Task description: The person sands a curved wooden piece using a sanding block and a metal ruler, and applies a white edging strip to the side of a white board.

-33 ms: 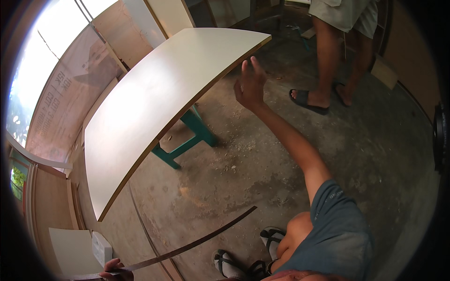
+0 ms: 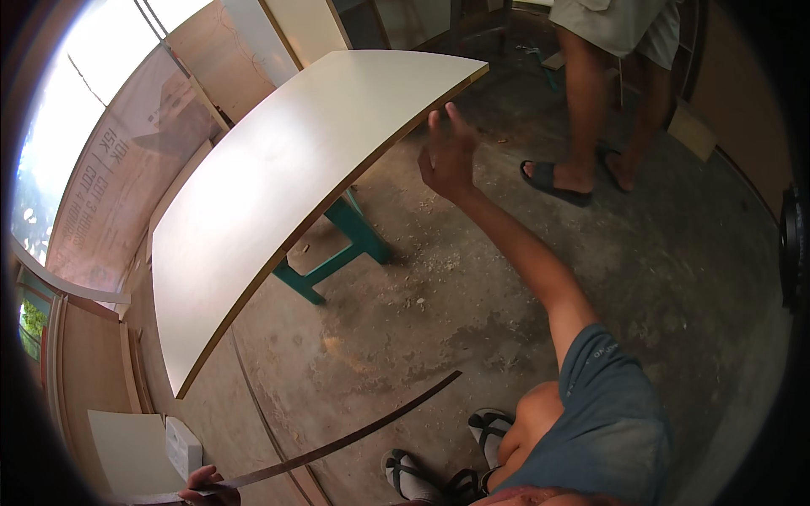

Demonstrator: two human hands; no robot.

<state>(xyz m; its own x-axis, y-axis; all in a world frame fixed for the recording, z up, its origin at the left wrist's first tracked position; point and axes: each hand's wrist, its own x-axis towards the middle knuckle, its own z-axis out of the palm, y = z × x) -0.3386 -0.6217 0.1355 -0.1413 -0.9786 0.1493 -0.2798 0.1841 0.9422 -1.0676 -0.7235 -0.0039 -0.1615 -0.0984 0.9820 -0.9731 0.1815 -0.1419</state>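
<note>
A large white panel (image 2: 278, 177) with a bare brown edge lies raised on a green plastic stool (image 2: 364, 240). At the panel's near edge, toward its far right end, is my right hand (image 2: 451, 158). Its index and middle fingers are stretched toward the edge and apart, with nothing held; whether the tips touch cannot be made out. At the lower left, my left hand (image 2: 207, 487) grips a long, thin dark-brown strip (image 2: 337, 445), like edge banding. The strip curves up rightward, its free end hanging apart from the panel.
Another person's legs (image 2: 586, 110), in light shorts and dark sandals, stand at the far right. Boards (image 2: 118, 160) lean along the left side, near a white block-like object (image 2: 183, 447). Debris is scattered on the concrete floor (image 2: 472, 278). My sandalled feet (image 2: 409, 481) show at the bottom.
My right hand has shifted slightly left along the panel's edge. The other person's near leg has moved slightly. My left hand and the strip look unchanged.
</note>
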